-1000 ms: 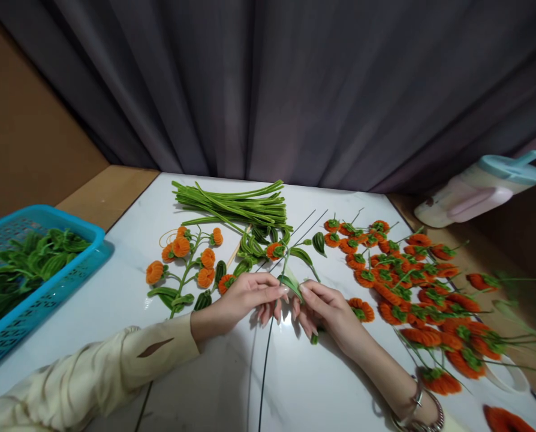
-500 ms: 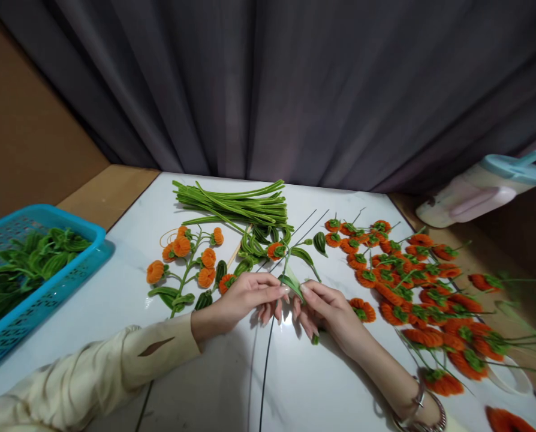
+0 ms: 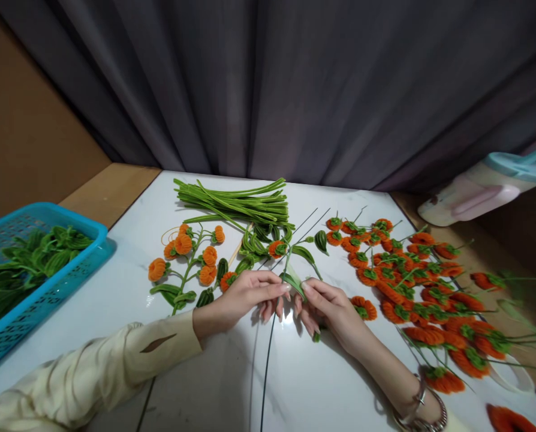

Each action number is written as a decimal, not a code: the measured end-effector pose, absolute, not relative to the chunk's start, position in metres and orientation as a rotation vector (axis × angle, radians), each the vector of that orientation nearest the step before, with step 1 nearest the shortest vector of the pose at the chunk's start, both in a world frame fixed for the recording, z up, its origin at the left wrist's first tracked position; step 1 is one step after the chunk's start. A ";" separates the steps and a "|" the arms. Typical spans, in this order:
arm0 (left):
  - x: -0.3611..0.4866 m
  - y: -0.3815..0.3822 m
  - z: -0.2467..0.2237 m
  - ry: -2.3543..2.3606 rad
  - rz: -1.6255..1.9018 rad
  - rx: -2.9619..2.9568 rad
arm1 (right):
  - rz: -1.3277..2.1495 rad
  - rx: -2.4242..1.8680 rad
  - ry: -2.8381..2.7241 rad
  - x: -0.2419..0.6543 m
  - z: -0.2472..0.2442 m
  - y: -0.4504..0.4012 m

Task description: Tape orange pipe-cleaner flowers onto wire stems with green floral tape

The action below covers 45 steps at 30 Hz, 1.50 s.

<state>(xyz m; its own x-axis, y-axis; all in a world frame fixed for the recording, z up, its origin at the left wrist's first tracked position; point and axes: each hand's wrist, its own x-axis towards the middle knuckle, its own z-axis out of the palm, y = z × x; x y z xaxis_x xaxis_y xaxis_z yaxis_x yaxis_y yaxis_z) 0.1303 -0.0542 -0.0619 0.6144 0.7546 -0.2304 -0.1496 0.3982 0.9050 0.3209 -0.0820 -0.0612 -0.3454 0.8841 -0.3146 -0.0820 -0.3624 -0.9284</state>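
Note:
Between my two hands, over the middle of the white table, is a small green leaf (image 3: 292,282) beside a thin stem with leaves and an orange flower (image 3: 277,249). My left hand (image 3: 254,295) pinches the leaf's left end and stem between thumb and fingers. At the leaf's right end, my right hand (image 3: 324,303) pinches with thumb and forefinger. A thin dark wire (image 3: 267,366) runs down below my left hand. Left of my hands lies a branch (image 3: 184,276) with several orange flowers and green leaves.
A bundle of green stems (image 3: 236,201) lies at the back. Many orange flowers (image 3: 398,270) spread over the right side. A blue basket (image 3: 99,231) with green leaves stands at the left. A cup (image 3: 488,189) with a pale blue lid is at the back right.
The whole view has shifted very slightly. My hands keep the same grip on the leaf, with hardly any movement.

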 end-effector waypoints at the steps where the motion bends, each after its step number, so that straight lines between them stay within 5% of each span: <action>1: 0.130 -0.054 -0.062 0.708 0.638 1.007 | 1.784 -1.179 -1.146 0.321 -0.061 -0.082; 45: 0.132 -0.066 -0.062 0.667 0.579 0.990 | 1.775 -1.164 -1.147 0.321 -0.063 -0.083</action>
